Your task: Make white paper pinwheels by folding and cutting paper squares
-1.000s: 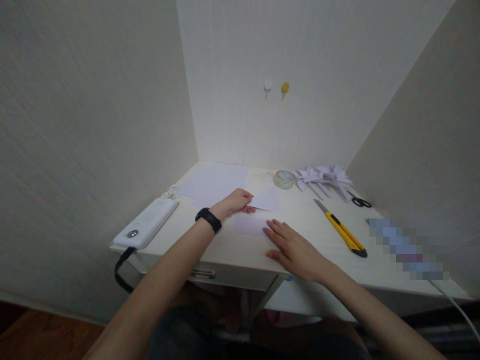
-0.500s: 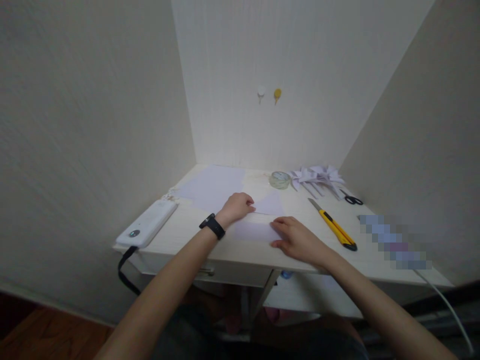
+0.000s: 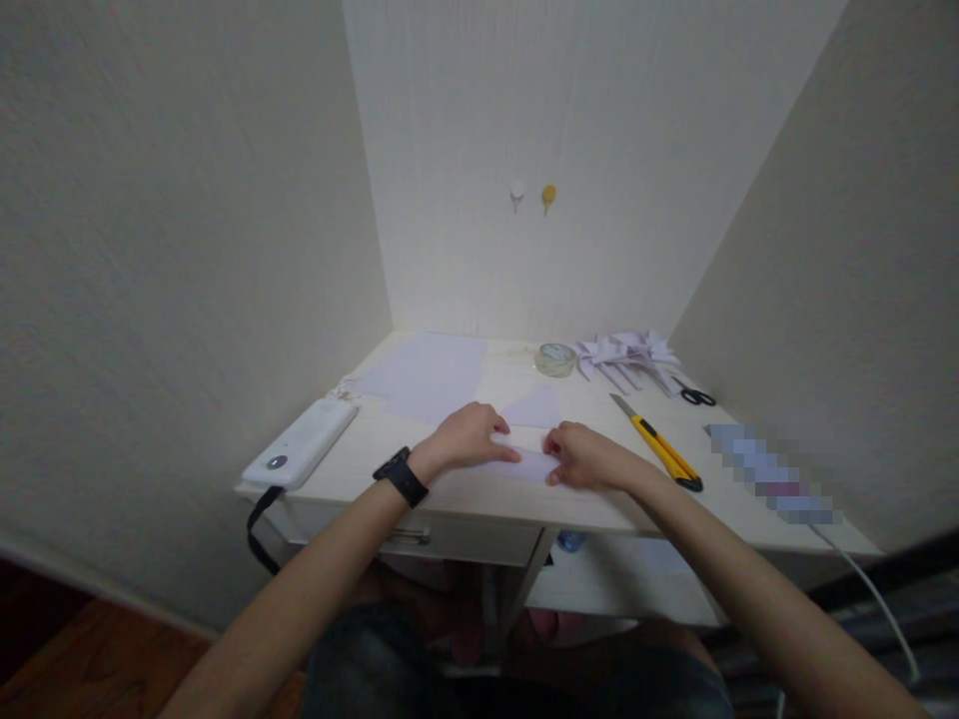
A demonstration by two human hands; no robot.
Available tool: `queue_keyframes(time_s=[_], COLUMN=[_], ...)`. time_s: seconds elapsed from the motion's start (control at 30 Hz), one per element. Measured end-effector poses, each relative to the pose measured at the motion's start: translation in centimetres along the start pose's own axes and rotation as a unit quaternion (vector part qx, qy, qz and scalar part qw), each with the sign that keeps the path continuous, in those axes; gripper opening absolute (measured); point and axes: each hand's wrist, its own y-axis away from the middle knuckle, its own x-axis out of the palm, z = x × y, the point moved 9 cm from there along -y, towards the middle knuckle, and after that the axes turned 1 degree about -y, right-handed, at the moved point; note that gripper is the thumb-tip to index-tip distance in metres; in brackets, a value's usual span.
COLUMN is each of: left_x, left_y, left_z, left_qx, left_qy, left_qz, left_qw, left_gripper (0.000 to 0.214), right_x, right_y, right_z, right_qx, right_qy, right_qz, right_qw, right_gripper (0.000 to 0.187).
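Note:
A narrow pale-lilac piece of paper (image 3: 533, 465) lies near the desk's front edge, between my hands. My left hand (image 3: 471, 437), with a black watch on its wrist, has its thumb stretched along the paper's upper edge and its fingers curled, gripping it. At the other end, my right hand (image 3: 588, 457) pinches the paper between bent fingers and thumb. Just behind them lies a triangular paper piece (image 3: 537, 407). Larger paper sheets (image 3: 435, 374) spread over the back left. Part of the held paper is hidden under my left hand.
To the right lie a yellow utility knife (image 3: 666, 449), black scissors (image 3: 697, 396) and a blurred-out object (image 3: 771, 474) with a cable. Clear tape (image 3: 555, 360) and paper pinwheels (image 3: 629, 355) sit at the back. A white device (image 3: 304, 444) stands left. Walls enclose the desk (image 3: 479, 507).
My left hand has come down from the triangular piece onto the narrow paper, its thumb now extended. My right hand has closed more tightly at the right end. The view has shifted slightly.

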Motion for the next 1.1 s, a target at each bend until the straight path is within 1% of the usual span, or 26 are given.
queue_keyframes(time_s=[0.07, 0.13, 0.23, 0.33, 0.37, 0.43, 0.53, 0.6, 0.67, 0.7, 0.73, 0.77, 0.8, 0.83, 0.87, 0.9, 0.93, 0.97, 1.0, 1.03, 1.1], left_x=[0.6, 0.8, 0.9, 0.9, 0.8, 0.7, 0.3, -0.1, -1.0, -1.7, -2.4, -3.0, -3.3, -3.4, -3.2, -3.0, -2.6, -2.2, -1.8, -1.4, -0.7], left_y=[0.6, 1.0, 1.2, 1.1, 1.1, 1.0, 0.8, 0.3, -0.5, -1.1, -1.8, -2.4, -3.1, -3.8, -4.4, -5.0, -5.6, -6.0, -6.4, -6.7, -7.0], left_z=[-0.8, -1.1, -1.1, -0.9, -0.9, -0.9, -0.5, -0.1, 0.5, 1.0, 1.7, 2.5, 3.4, 4.3, 5.0, 5.7, 6.3, 6.8, 7.3, 7.6, 8.3], left_qx=[0.056, 0.078, 0.069, 0.047, 0.041, 0.032, 0.012, 0.003, -0.001, -0.009, -0.025, -0.046, -0.071, -0.097, -0.122, -0.144, -0.164, -0.180, -0.192, -0.198, -0.200], left_qy=[0.011, 0.009, 0.003, -0.001, -0.003, -0.001, 0.024, 0.058, 0.103, 0.131, 0.168, 0.223, 0.293, 0.372, 0.447, 0.511, 0.556, 0.585, 0.601, 0.610, 0.614], left_qz=[0.018, 0.018, 0.016, 0.017, 0.016, 0.017, 0.028, 0.038, 0.032, 0.015, -0.011, -0.035, -0.058, -0.078, -0.096, -0.114, -0.130, -0.145, -0.156, -0.165, -0.179], left_qw=[0.998, 0.997, 0.997, 0.999, 0.999, 0.999, 0.999, 0.998, 0.994, 0.991, 0.985, 0.973, 0.952, 0.920, 0.881, 0.840, 0.804, 0.777, 0.760, 0.750, 0.742], left_gripper=[0.065, 0.066, 0.063, 0.070, 0.073, 0.072, 0.055, 0.040, 0.032, 0.031, 0.031, 0.030, 0.030, 0.031, 0.032, 0.034, 0.036, 0.038, 0.037, 0.036, 0.032], right_x=[-0.1, -0.1, -0.2, -0.4, -0.5, -0.6, -1.0, -1.2, -1.5, -1.8, -2.2, -2.6, -2.8, -2.8, -2.8, -2.8, -2.8, -2.9, -3.0, -3.1, -3.2], right_y=[0.3, 0.5, 0.7, 0.8, 0.8, 0.7, 0.6, 0.4, -0.1, -0.4, -0.7, -1.2, -1.8, -2.5, -3.3, -4.1, -4.8, -5.5, -6.2, -6.7, -7.5], right_z=[0.3, 0.5, 0.9, 1.0, 1.0, 0.9, 0.3, -0.8, -2.2, -3.0, -3.9, -5.0, -6.2, -7.4, -8.5, -9.4, -10.2, -10.9, -11.4, -11.8, -12.1], right_qx=[0.004, 0.008, 0.003, 0.006, 0.006, 0.003, 0.004, 0.019, 0.028, 0.027, 0.028, 0.033, 0.041, 0.052, 0.063, 0.072, 0.077, 0.082, 0.084, 0.083, 0.072], right_qy=[-0.006, -0.012, -0.025, -0.046, -0.050, -0.051, -0.079, -0.134, -0.206, -0.246, -0.290, -0.341, -0.406, -0.478, -0.540, -0.583, -0.614, -0.634, -0.647, -0.656, -0.664], right_qz=[-0.001, -0.003, -0.005, -0.014, -0.018, -0.032, -0.079, -0.108, -0.138, -0.158, -0.183, -0.209, -0.228, -0.243, -0.249, -0.260, -0.269, -0.277, -0.285, -0.289, -0.287], right_qw=[1.000, 1.000, 1.000, 0.999, 0.999, 0.998, 0.994, 0.985, 0.968, 0.956, 0.939, 0.916, 0.884, 0.843, 0.802, 0.766, 0.738, 0.717, 0.702, 0.692, 0.687], right_gripper=[0.039, 0.039, 0.044, 0.057, 0.058, 0.053, 0.042, 0.031, 0.017, 0.015, 0.017, 0.022, 0.027, 0.031, 0.035, 0.038, 0.039, 0.040, 0.041, 0.044, 0.057])
